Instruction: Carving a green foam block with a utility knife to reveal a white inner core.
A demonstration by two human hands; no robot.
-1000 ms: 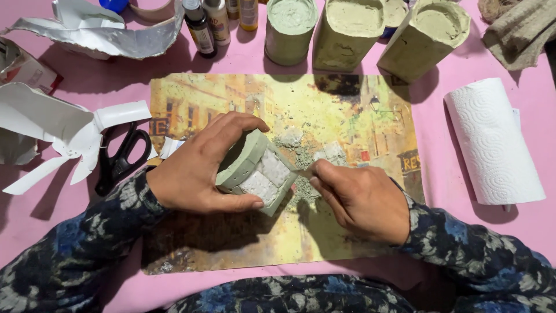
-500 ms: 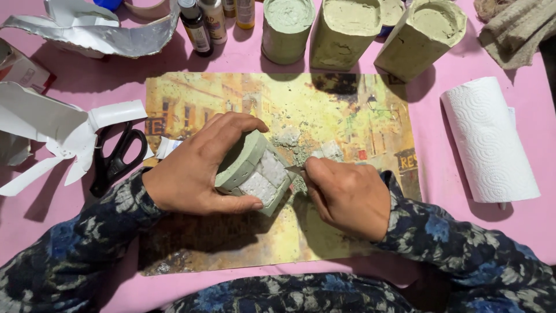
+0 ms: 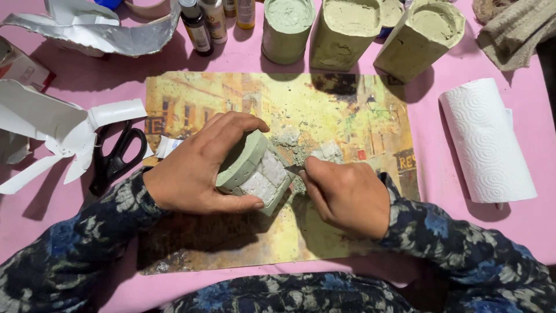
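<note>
My left hand (image 3: 197, 171) grips a pale green cast block (image 3: 255, 171) with white patches on its face. It holds the block tilted just above a yellow printed mat (image 3: 341, 116). My right hand (image 3: 350, 194) is closed just right of the block, thumb and fingers pinched at its lower right edge. Only a small grey tip of a tool (image 3: 296, 171) shows between those fingers and the block. Grey-green crumbs (image 3: 292, 142) lie on the mat behind the block.
Three green cast pots (image 3: 286, 29) (image 3: 347, 32) (image 3: 420, 37) stand at the back, small bottles (image 3: 197, 26) to their left. A paper towel roll (image 3: 486, 142) lies right. Black scissors (image 3: 116, 153) and torn white carton pieces (image 3: 52, 130) lie left on the pink table (image 3: 69, 226).
My right hand has shifted slightly left, closer against the block. My left hand has kept its grip, and the block has turned only a little.
</note>
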